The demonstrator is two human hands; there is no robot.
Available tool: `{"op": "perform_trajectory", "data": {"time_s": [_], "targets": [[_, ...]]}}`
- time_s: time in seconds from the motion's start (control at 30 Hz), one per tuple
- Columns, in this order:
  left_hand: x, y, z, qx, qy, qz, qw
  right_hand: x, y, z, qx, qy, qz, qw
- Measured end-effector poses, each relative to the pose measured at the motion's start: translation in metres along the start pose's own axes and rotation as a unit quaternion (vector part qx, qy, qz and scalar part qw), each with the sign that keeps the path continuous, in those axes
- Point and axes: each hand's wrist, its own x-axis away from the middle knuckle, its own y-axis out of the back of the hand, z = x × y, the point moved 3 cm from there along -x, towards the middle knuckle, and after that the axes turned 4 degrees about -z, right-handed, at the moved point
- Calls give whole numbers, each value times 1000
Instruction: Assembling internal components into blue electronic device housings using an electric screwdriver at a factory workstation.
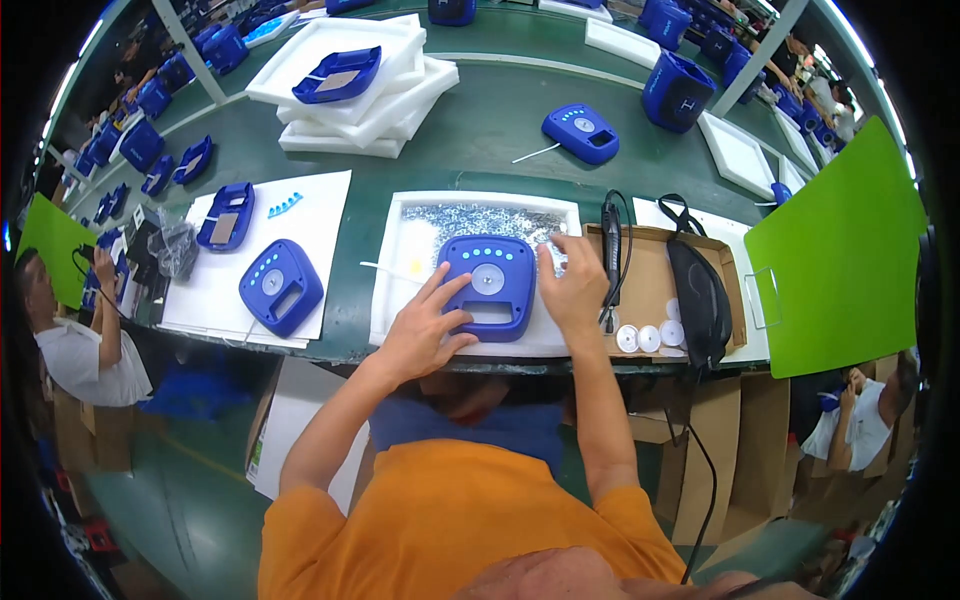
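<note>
A blue plastic housing panel (515,262) with a row of light-blue buttons, a clear round disc and a rectangular opening lies on a white foam tray (392,318). My left hand (422,328) rests on its left side, fingers spread, one fingertip near the disc. Just beyond the panel's right edge, my right hand (575,280) is raised with thumb and forefinger curled close together. Anything between them is too small to make out. Shiny silvery material (470,222) covers the back of the tray. A white cable (392,270) runs out at the left.
At left, white sheets (333,215) hold another blue panel (282,290), an open blue shell (228,215) and small blue pieces (285,205). At right, a cardboard box (625,290) holds white discs (648,338) and a black pouch (700,295). Foam sheets (435,85) stand stacked behind.
</note>
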Motion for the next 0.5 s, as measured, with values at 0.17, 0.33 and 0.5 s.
{"op": "perform_trajectory", "data": {"time_s": [0.17,0.33,0.5], "targets": [[-18,8,-3,2,5,35,999,15,-11,-13,-72,10,-96,993],[-73,26,40,-17,1,-66,998,14,-4,-10,-117,-11,-114,986],[-175,-3,114,-27,-12,-85,996,20,-15,-9,-91,74,-110,987]]}}
